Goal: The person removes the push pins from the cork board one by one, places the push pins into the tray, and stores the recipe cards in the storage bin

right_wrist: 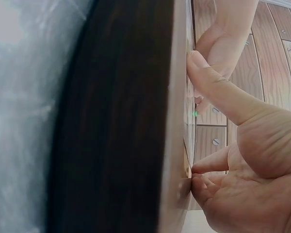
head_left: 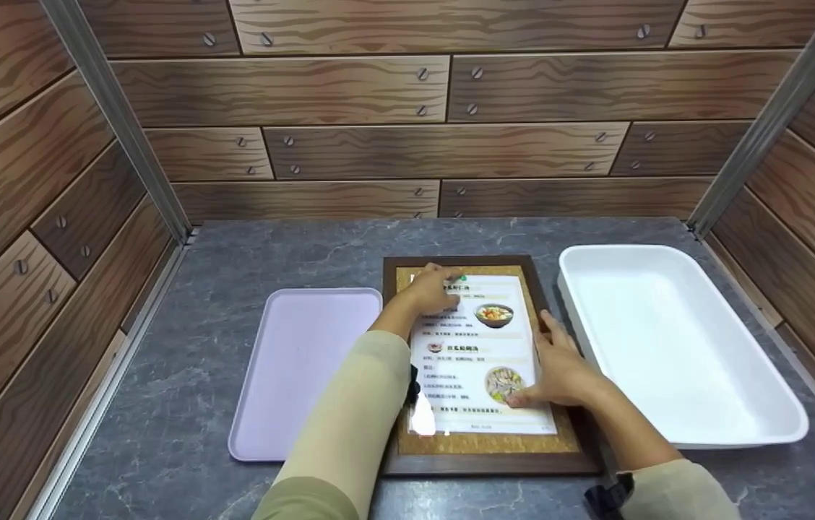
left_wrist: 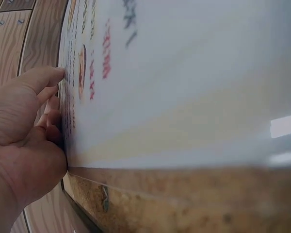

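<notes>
A dark wooden frame (head_left: pixel 490 464) with a cork-like panel (head_left: pixel 480 443) lies flat in the middle of the table. On the panel sits a glossy printed recipe sheet (head_left: pixel 469 361) with text and pictures of food bowls. My left hand (head_left: pixel 430 290) touches the sheet's upper left part, its fingers loosely bent in the left wrist view. Spread over the right side is my right hand (head_left: pixel 563 368). Its thumb (right_wrist: pixel 208 77) rests on the sheet near the lower picture, while its fingers lie along the frame's right border. My left forearm covers part of the frame's left border.
To the left of the frame lies a flat lilac tray (head_left: pixel 306 361). A deep white rectangular tray (head_left: pixel 675 347) stands close on the right. Wood-patterned walls (head_left: pixel 364 90) enclose the grey marbled table (head_left: pixel 176 375) at the back and both sides.
</notes>
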Tool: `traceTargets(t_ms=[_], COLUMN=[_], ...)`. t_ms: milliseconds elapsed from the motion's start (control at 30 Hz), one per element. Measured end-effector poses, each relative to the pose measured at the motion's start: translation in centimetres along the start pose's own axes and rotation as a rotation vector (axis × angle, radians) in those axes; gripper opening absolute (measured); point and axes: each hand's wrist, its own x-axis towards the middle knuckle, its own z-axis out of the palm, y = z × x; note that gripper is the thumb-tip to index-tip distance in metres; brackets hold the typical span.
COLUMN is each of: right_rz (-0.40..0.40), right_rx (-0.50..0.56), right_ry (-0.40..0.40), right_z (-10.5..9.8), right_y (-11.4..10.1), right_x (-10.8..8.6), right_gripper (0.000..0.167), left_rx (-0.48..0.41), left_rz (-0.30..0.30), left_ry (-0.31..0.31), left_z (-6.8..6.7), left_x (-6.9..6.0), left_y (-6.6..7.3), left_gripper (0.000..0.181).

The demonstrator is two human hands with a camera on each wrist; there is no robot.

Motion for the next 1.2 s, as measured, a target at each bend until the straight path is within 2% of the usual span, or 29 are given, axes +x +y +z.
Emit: traceTargets(t_ms=[400, 500, 633, 833, 933, 1100, 1200], right_rz=[-0.015, -0.013, -0.014, -0.015, -0.021, -0.028, -0.038], right_rx=[0.004, -0.004, -0.018, -0.002, 0.000, -0.012, -0.025], right_ry=[-0.001, -0.008, -0.022, -0.035, -0.030, -0.031, -0.031], right_z=[0.0, 0.0, 0.0, 0.1, 0.1, -0.1, -0.2], right_y=[0.1, 0.1, 0.0, 0.0, -0.1, -0.1, -0.1], right_x=[0.0, 0.1, 0.2, 0.1, 0.1, 0.1, 0.2], right_gripper=[0.139, 0.141, 0.143, 0.143, 0.142, 0.140, 0.140], left_rx=[0.005, -0.021, -0.061, 0.013, 0.035, -0.007, -0.017], left_rz=[-0.017, -0.052, -0.103, -0.154, -0.156, -0.143, -0.146], left_ry=[0.006, 0.038, 0.112, 0.221, 0.240, 0.238, 0.258], left_z=[0.0, 0.1, 0.4, 0.9, 1.0, 0.7, 0.8], left_x=[0.1, 0.1, 0.4, 1.3, 1.6, 1.9, 2.2], left_y=[0.2, 0.4, 0.7, 0.9, 1.0, 1.0, 0.9], left_gripper=[0.061, 0.057, 0.045, 0.027, 0.024, 0.022, 0.020])
